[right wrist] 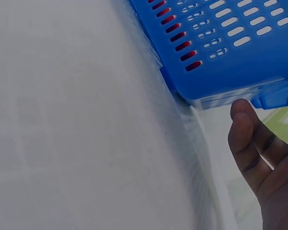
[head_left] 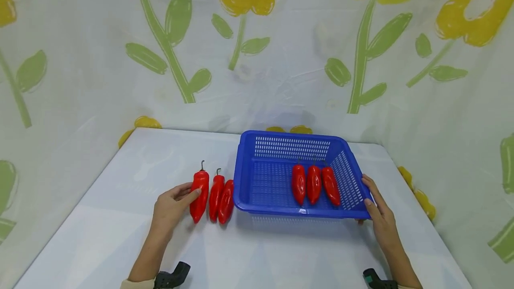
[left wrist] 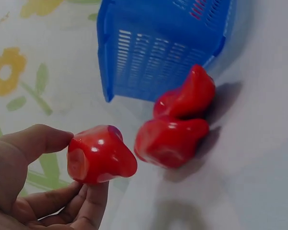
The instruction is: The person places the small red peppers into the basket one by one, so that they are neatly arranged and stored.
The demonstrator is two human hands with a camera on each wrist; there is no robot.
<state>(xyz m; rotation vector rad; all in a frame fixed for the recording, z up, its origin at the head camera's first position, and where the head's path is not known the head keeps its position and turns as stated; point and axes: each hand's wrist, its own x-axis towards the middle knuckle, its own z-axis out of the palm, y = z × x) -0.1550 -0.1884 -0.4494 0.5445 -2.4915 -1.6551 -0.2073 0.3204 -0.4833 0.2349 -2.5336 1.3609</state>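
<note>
My left hand (head_left: 170, 208) pinches a red chili pepper (head_left: 199, 196) between thumb and fingers, its stem pointing away from me. The left wrist view shows the held pepper (left wrist: 98, 155) end-on, lifted off the table. Just right of it, two more red peppers (head_left: 216, 197) lie side by side against the blue plastic basket (head_left: 277, 212). Inside the basket, toward its right side, three red peppers (head_left: 313, 184) rest in a row. My right hand (head_left: 383, 224) grips the basket's right rim near the front corner, thumb over the edge and other fingers outside and below.
The white table (head_left: 116, 217) runs under everything, its far edge close behind the basket. A flower-printed white sheet (head_left: 281, 84) hangs behind and along both sides.
</note>
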